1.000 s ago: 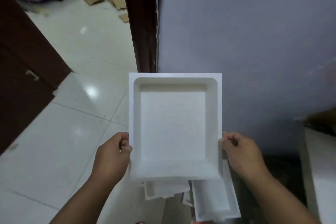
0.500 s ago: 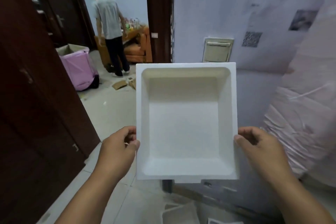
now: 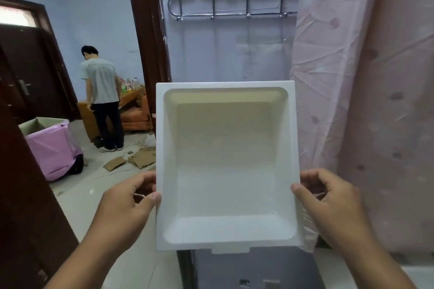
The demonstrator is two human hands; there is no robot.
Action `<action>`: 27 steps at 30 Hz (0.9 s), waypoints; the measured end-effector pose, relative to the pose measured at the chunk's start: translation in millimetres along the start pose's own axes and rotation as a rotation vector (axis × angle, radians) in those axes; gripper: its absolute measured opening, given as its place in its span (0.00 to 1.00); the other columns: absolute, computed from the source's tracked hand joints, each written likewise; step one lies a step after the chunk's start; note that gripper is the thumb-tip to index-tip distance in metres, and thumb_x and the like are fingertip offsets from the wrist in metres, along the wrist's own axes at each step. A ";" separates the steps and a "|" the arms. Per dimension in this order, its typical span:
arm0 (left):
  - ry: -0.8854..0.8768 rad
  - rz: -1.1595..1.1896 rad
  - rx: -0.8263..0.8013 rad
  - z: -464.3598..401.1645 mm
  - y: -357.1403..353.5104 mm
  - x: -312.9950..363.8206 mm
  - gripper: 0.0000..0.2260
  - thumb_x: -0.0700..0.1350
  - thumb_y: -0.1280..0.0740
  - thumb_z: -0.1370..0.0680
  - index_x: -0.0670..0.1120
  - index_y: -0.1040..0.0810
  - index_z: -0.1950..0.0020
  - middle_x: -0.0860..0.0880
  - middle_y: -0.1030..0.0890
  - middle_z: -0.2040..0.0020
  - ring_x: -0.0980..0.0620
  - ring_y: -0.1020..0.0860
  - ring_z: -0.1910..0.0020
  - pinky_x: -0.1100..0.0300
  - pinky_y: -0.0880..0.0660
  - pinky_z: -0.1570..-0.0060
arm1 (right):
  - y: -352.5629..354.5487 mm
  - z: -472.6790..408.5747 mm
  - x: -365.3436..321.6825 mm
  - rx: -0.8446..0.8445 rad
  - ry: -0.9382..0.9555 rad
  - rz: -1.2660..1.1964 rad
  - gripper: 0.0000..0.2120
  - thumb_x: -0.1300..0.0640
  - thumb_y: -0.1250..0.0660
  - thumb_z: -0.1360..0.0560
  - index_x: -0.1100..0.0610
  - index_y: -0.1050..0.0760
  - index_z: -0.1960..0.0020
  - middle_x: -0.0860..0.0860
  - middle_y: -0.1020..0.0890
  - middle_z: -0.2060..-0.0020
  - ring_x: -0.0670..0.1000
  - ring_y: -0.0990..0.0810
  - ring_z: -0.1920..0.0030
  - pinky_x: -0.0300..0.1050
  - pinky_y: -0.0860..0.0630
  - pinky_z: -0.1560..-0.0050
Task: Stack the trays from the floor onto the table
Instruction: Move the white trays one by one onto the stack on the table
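Note:
I hold a white square foam tray (image 3: 226,166) in front of me, hollow side facing me, tilted up. My left hand (image 3: 128,204) grips its left edge with the thumb on the rim. My right hand (image 3: 328,202) grips its right edge the same way. A second white edge pokes out under the tray's bottom rim, so another tray may sit behind it. A white surface corner (image 3: 418,275) shows at the bottom right. The trays on the floor are out of view.
A dark wooden door frame (image 3: 150,42) stands just left of the tray, with a dark door (image 3: 21,171) at far left. A pink curtain (image 3: 366,101) hangs on the right and a metal hook rack (image 3: 232,7) on the wall. A person (image 3: 101,98) stands beyond the doorway near a pink-lined box (image 3: 51,148).
The tray has come up from just above the floor pile to chest height. The view has swung upward; the floor trays have dropped out of sight. Both hands kept their grip.

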State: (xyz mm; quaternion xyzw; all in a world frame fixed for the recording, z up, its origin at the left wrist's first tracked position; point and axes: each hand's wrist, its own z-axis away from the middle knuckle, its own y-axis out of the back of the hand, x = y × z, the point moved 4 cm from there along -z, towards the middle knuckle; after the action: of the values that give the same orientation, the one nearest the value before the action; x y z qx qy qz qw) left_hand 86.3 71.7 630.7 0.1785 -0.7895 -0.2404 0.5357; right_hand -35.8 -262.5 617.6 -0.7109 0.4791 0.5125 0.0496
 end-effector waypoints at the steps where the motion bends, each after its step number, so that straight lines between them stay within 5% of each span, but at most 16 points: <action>1: -0.013 0.000 -0.010 0.3 -6.0 7.7 0.17 0.38 0.30 0.24 0.63 0.20 0.47 0.60 0.17 0.57 0.55 0.19 0.57 0.61 0.24 0.58 | 10.7 1.4 1.3 0.011 -0.006 0.012 0.06 0.56 0.24 0.30 0.46 0.19 0.61 0.38 0.17 0.63 0.44 0.20 0.62 0.34 0.25 0.64; 9: -0.136 0.039 -0.076 16.6 -65.0 91.2 0.20 0.41 0.30 0.23 0.69 0.28 0.52 0.63 0.18 0.55 0.61 0.21 0.52 0.64 0.24 0.57 | 117.1 13.2 20.8 0.134 -0.025 0.061 0.05 0.55 0.25 0.28 0.47 0.20 0.58 0.45 0.17 0.65 0.44 0.21 0.64 0.33 0.27 0.66; 13: -0.213 0.053 -0.143 46.1 -112.8 143.6 0.17 0.39 0.30 0.23 0.63 0.22 0.46 0.60 0.17 0.53 0.59 0.19 0.52 0.57 0.20 0.51 | 190.7 34.2 47.1 0.215 -0.053 0.126 0.03 0.56 0.26 0.27 0.51 0.19 0.56 0.45 0.18 0.64 0.45 0.20 0.62 0.36 0.27 0.65; 17: -0.243 0.100 -0.221 83.3 -176.1 194.3 0.14 0.37 0.31 0.22 0.56 0.20 0.44 0.60 0.16 0.53 0.60 0.19 0.52 0.62 0.22 0.51 | 271.3 57.9 86.4 0.280 -0.110 0.163 0.03 0.56 0.26 0.28 0.51 0.19 0.56 0.47 0.18 0.65 0.50 0.19 0.62 0.43 0.24 0.62; 19: -0.230 0.130 -0.254 106.7 -216.3 218.7 0.13 0.36 0.31 0.22 0.52 0.18 0.43 0.58 0.15 0.52 0.58 0.17 0.51 0.55 0.20 0.45 | 319.2 72.9 109.1 0.298 -0.149 0.176 0.03 0.56 0.26 0.28 0.51 0.20 0.56 0.48 0.18 0.65 0.51 0.19 0.62 0.45 0.23 0.61; 27: -0.287 0.122 -0.360 196.8 -328.4 285.0 0.14 0.37 0.30 0.24 0.53 0.17 0.42 0.59 0.14 0.54 0.57 0.16 0.54 0.51 0.18 0.47 | 448.0 121.6 175.7 0.291 -0.248 0.254 0.06 0.56 0.26 0.27 0.51 0.23 0.54 0.47 0.19 0.63 0.48 0.21 0.62 0.40 0.26 0.66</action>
State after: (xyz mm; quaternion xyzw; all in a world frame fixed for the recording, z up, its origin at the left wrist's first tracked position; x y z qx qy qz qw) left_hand -192.3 -314.5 598.7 -0.0040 -0.8113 -0.3672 0.4548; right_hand -443.8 -545.1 612.5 -0.5619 0.6239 0.5233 0.1453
